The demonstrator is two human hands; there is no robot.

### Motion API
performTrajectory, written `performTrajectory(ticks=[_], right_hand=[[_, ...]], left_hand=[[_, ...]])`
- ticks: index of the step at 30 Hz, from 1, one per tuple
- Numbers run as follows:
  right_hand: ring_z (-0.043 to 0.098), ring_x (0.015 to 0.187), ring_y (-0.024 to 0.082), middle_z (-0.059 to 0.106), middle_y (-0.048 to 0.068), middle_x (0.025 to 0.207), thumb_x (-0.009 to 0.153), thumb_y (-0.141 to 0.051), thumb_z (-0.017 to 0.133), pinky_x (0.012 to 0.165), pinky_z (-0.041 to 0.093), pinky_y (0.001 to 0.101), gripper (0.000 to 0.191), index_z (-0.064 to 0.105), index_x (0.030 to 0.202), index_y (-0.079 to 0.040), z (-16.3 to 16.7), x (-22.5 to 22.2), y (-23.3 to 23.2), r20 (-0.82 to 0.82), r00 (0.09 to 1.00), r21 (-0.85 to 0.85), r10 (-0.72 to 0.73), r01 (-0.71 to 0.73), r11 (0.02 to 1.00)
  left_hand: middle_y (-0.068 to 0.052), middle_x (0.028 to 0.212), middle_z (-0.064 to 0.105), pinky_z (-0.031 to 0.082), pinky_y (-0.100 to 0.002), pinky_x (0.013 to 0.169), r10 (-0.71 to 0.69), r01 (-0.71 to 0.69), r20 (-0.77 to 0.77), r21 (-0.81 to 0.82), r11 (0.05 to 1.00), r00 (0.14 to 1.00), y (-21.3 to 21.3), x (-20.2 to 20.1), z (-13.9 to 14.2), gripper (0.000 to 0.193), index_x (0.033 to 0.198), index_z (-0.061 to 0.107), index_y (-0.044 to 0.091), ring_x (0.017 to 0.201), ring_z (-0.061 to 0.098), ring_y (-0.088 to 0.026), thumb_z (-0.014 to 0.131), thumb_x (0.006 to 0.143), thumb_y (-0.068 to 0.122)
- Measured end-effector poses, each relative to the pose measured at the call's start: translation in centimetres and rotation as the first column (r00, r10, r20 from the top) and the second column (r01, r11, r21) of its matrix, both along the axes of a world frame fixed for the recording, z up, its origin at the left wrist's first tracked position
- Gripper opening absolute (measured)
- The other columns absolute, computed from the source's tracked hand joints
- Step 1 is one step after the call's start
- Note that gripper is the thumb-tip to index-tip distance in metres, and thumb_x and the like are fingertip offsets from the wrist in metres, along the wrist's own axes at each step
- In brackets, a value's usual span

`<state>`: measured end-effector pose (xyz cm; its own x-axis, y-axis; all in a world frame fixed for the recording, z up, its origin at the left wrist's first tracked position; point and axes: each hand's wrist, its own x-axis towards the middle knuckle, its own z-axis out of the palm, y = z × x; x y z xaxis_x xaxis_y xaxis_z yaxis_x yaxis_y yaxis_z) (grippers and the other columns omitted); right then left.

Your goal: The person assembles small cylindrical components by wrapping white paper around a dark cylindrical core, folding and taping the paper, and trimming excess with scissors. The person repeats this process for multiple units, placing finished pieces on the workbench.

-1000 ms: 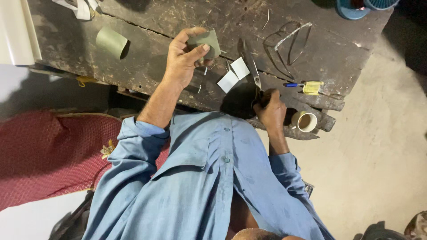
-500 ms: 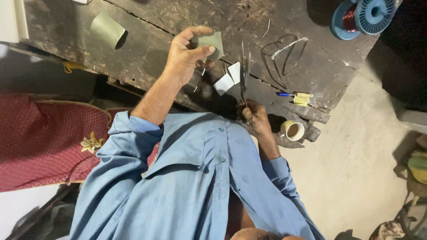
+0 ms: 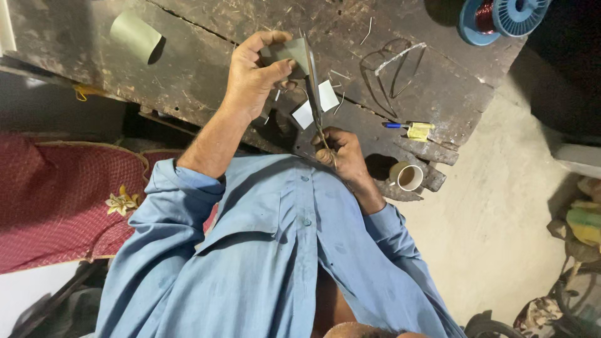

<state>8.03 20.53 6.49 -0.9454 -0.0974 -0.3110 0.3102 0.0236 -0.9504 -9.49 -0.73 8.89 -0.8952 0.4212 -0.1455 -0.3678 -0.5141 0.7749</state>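
My left hand (image 3: 253, 78) is raised over the dark, scarred workbench (image 3: 206, 69) and pinches a small grey-green piece of sheet (image 3: 289, 53) between thumb and fingers. My right hand (image 3: 338, 150) sits lower, close to my chest, and grips the handles of a pair of scissors (image 3: 315, 87). The long blades point up and away from me and meet the right edge of the sheet piece. Both arms are in blue shirt sleeves.
A curled roll of the same grey-green sheet (image 3: 134, 34) lies at the bench's back left. Two white paper squares (image 3: 327, 95), a wire loop (image 3: 394, 62), a blue pen with a yellow tag (image 3: 410, 130), a tape roll (image 3: 405, 176) and a blue spool of copper wire (image 3: 501, 15) lie to the right. Red patterned cloth (image 3: 56, 200) lies left.
My right hand has lifted the scissors off the bench edge and brought the blades up to the sheet piece in my left hand. The view has shifted.
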Motion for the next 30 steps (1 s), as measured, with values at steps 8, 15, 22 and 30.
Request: performTrajectory(ticks=[8,15,22,30], right_hand=[[0.055,0.072,0.005,0.062,-0.003,0.08,0.072,-0.059,0.089,0.062,0.043,0.0223,0.066,0.07,0.098,-0.001,-1.1,0.3,0.0,-0.001,1.0,0.086,-0.016,0.016,0.996],[0.056,0.073,0.005,0.064,-0.004,0.079,0.078,-0.051,0.089,0.063,0.045,0.0226,0.054,0.069,0.093,-0.003,-1.3,0.6,-0.2,-0.019,1.0,0.097,-0.024,0.026,0.995],[0.054,0.069,0.006,0.063,-0.003,0.076,0.081,-0.042,0.089,0.061,0.044,0.023,0.044,0.069,0.088,-0.003,-0.9,0.5,-0.4,-0.022,0.999,0.096,-0.032,0.034,0.995],[0.058,0.067,0.007,0.067,-0.001,0.075,0.081,-0.038,0.089,0.06,0.047,0.024,0.041,0.07,0.085,-0.003,-0.2,0.2,-0.7,-0.042,0.999,0.149,-0.034,0.04,0.988]], left_hand=[[-0.008,0.104,0.071,0.063,-0.032,0.07,0.002,-0.002,-0.012,-0.007,1.0,1.0,-0.1,0.1,-0.1,0.038,0.125,0.063,0.001,0.087,0.071,-0.016,0.079,0.091,-0.003],[-0.008,0.104,0.071,0.064,-0.032,0.07,-0.007,0.007,-0.018,-0.01,1.0,1.0,-0.1,0.2,-0.1,0.039,0.126,0.063,0.0,0.086,0.071,-0.015,0.079,0.091,-0.003],[-0.01,0.103,0.071,0.065,-0.031,0.07,-0.008,0.007,-0.042,-0.014,1.0,0.999,0.0,0.2,-0.3,0.038,0.125,0.064,0.001,0.085,0.071,-0.014,0.081,0.092,-0.003],[-0.012,0.106,0.071,0.067,-0.03,0.069,-0.006,-0.004,-0.097,-0.102,0.995,0.995,0.0,0.0,-0.1,0.036,0.123,0.065,0.002,0.086,0.073,-0.015,0.082,0.091,0.001]])
